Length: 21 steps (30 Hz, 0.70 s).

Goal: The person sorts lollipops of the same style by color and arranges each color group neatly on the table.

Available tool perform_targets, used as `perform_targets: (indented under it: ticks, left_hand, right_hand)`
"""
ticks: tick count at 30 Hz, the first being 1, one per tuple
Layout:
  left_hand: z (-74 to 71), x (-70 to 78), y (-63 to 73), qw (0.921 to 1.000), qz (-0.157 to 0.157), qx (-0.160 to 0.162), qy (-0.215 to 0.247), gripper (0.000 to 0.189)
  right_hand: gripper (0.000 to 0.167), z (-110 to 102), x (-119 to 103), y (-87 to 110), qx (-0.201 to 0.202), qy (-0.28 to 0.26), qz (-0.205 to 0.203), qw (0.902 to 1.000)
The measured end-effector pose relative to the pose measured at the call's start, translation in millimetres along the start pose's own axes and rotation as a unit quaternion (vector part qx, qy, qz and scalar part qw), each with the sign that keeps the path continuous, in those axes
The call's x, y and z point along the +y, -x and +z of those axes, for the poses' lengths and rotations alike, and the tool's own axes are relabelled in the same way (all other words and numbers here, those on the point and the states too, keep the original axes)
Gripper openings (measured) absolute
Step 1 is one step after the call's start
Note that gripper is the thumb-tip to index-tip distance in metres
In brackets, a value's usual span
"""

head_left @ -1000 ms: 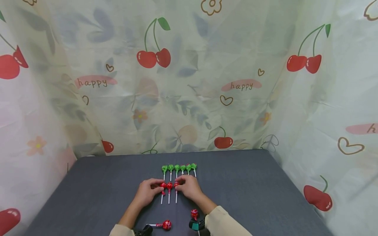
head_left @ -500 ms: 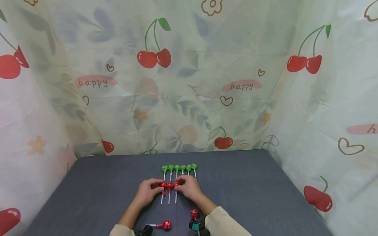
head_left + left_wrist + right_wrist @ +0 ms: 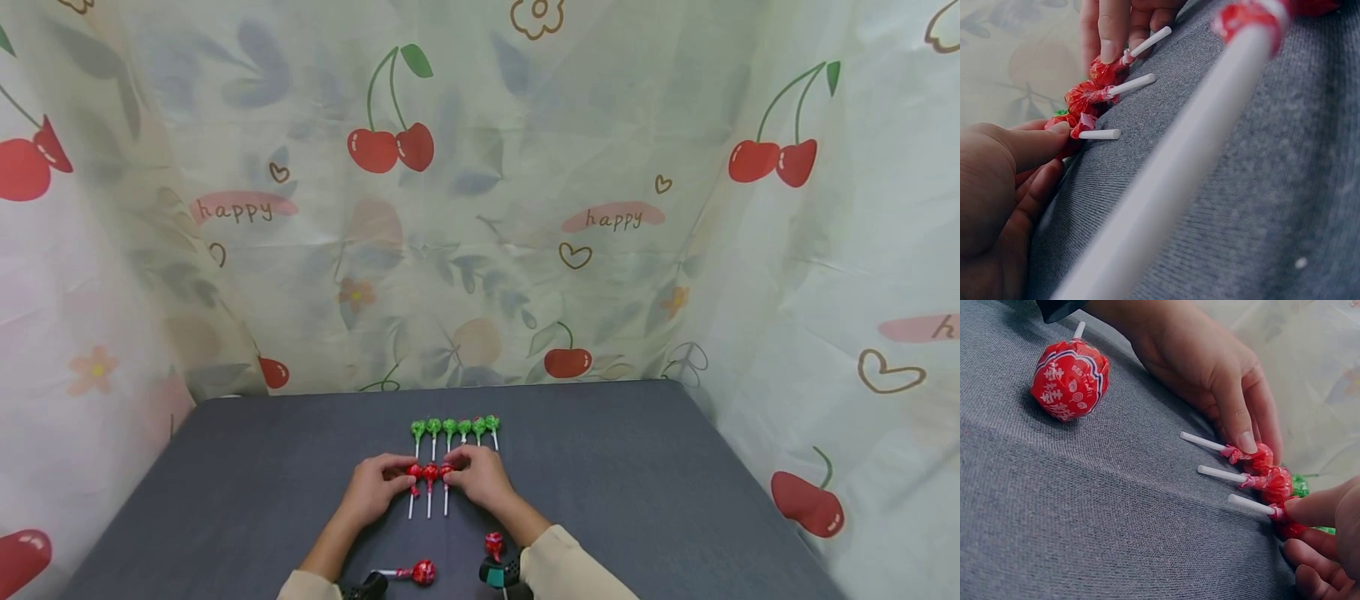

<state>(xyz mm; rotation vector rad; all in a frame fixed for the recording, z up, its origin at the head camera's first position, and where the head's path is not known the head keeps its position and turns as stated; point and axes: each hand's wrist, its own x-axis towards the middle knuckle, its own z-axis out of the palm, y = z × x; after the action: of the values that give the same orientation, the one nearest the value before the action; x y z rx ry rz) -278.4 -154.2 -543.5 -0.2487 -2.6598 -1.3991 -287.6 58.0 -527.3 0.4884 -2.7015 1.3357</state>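
Three red-wrapped lollipops lie side by side on the grey cloth, white sticks toward me. My left hand (image 3: pixel 372 490) pinches the left lollipop (image 3: pixel 414 472) by its head between thumb and fingers. On the other side, my right hand (image 3: pixel 483 477) holds the head of the right lollipop (image 3: pixel 447 471) the same way. Between them, the middle lollipop (image 3: pixel 430 472) is untouched by fingers. The left wrist view shows the left thumb (image 3: pixel 1041 144) against the wrapper; fingertips partly hide both outer heads.
Beyond the hands is a row of several green lollipops (image 3: pixel 450 427), their sticks partly hidden. Nearer me lie one red lollipop (image 3: pixel 423 572) on its side and another red lollipop (image 3: pixel 493 544) by the right wrist strap. A patterned curtain (image 3: pixel 480 250) surrounds the cloth-covered table (image 3: pixel 600 467).
The right lollipop has slid slightly left, toward the middle one, in my right hand's hold. My left hand stays where it was.
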Motion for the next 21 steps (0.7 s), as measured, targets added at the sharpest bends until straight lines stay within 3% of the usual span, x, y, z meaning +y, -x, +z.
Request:
perform_targets:
  ticks: [11,18,21]
  left_hand:
    - [-0.7,0.7,0.6,1.0,0.003,0.001,-0.002,0.023]
    - [-0.7,2.4,1.0,1.0,-0.003,0.001,-0.004,0.024]
    - [-0.2,2.0,0.7,1.0,-0.004,0.0,-0.005,0.024]
  right_hand:
    - [0.022,0.7,0.5,-0.4,0.001,-0.011,0.012,0.9999]
    - [0.025,-1.2,1.4,3.5,0.027,-0.033,0.012,0.999]
    - [0.024,-5.4,0.1,9.9,0.04,-0.052,-0.007,0.9978]
